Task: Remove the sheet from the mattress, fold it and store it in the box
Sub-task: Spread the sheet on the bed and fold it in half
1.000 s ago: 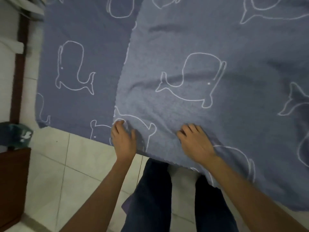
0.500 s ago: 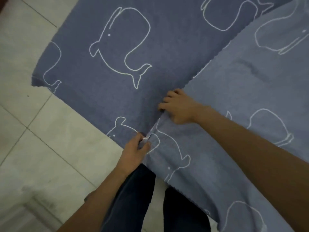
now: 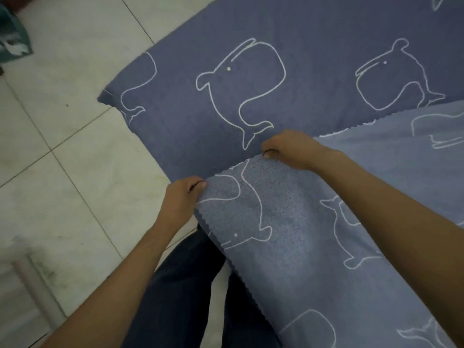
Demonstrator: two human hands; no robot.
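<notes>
A: Where's the sheet [image 3: 251,101] rn?

B: Spread flat on the tiled floor [image 3: 62,172] — blue w/ white whale outlines. One part's doubled back over itself, so the paler underside faces up on the right side, darker face showing top and centre.

A: Hands?

B: Both on the edge of that folded-over layer. Left hand [image 3: 179,200] is nearer the body, fingers curled shut, pinching the corner of the pale layer where its zigzag-cut hem starts. Right hand [image 3: 288,149] sits further out along the same edge, knuckles up, fingers clenched round the fabric, thumb tucked under.

A: Fabric lifted or flat?

B: Raised a bit btwn the two hands; the rest of the pale layer runs down and right, past the forearms.

A: Anything else in view?

B: Person's dark trousers [image 3: 175,285] at bottom centre, standing at the sheet's edge on the tiles. Teal object [image 3: 13,38] top-left corner, partly cut off — can't tell what it is. Dark sheet's near corner points left onto bare tile, well apart from both hands.
</notes>
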